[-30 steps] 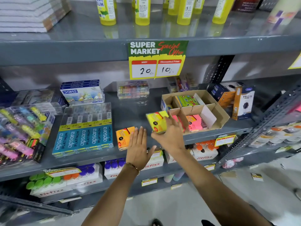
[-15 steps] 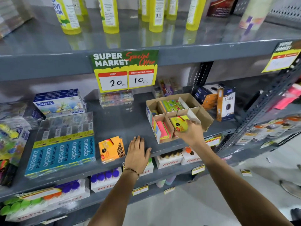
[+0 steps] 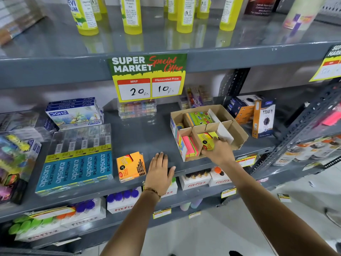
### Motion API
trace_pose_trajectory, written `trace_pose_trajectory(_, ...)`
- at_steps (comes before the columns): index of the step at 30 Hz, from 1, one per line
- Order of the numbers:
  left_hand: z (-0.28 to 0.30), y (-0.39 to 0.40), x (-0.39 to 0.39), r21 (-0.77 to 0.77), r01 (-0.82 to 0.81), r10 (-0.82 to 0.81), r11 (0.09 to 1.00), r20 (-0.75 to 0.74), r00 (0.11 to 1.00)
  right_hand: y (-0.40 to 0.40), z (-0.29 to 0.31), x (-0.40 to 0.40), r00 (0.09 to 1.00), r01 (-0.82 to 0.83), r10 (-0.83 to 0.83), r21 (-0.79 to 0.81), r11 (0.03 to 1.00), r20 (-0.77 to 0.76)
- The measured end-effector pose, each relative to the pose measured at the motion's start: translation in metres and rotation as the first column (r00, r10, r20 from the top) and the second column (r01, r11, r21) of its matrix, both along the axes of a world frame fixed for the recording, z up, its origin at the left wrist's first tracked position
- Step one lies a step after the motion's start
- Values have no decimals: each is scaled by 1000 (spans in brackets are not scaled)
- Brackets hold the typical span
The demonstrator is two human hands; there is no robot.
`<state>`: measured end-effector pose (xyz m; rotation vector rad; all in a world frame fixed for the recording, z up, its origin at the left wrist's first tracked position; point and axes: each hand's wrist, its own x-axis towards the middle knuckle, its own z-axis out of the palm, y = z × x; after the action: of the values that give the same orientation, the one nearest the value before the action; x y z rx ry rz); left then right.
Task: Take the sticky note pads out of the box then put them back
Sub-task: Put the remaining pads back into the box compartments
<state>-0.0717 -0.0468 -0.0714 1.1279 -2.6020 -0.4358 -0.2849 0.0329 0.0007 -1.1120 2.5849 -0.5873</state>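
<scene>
The right hand [image 3: 218, 151] grips a yellow sticky note pad [image 3: 207, 142] by its lower end, fingers wrapped round its narrow sides, and holds it in the front right compartment of the cardboard box [image 3: 238, 132]. Whether the pad's base touches the box floor is hidden. The left hand [image 3: 159, 173] is empty, spread flat with fingers wide on the grey shelf [image 3: 140, 133], just left of the box.

The pad is probably light and fairly stiff as a block, a wrapped stack of paper, likely a little slick if the wrap is plastic. A pinch across the two narrow edges looks soundest, since pressing the broad faces could bow the sheets. It is not fragile, though corners may dent against the dividers.

The box is open-topped and split by cardboard dividers. Left of the held pad, the front compartment holds pink and green pads [image 3: 190, 146] standing on edge. Behind it, a rear compartment holds a green printed pack [image 3: 200, 118] lying tilted. The far right section looks bare apart from a white card. Left of the box, beyond the left hand, orange sticky note pads [image 3: 131, 167] lie on the shelf, still outside it.
</scene>
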Motion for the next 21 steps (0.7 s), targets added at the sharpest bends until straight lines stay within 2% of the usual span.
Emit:
trace_pose_trajectory(6,1,0,0,7,6,-6,1000,1,1000,2,4,-3,998,-60,62,60,996,-32)
trace_pose_trajectory(10,2,0,0,18,6,-7,1000,4,1000,17,10,-5,984,-115,99,-102,988,-151)
trace_pose_trajectory(15,3,0,1,37,11,-11,999,5,1000,23,7,-6,917,-268,287,104,958,-277)
trace_pose_trajectory(18,7,0,0,71,12,-13,997,7,1000,21,7,-4,911,-261,277,91,961,-307)
trace_pose_trajectory(21,13,0,2,19,49,-50,999,26,998,21,7,-2,914,-252,267,89,964,-307)
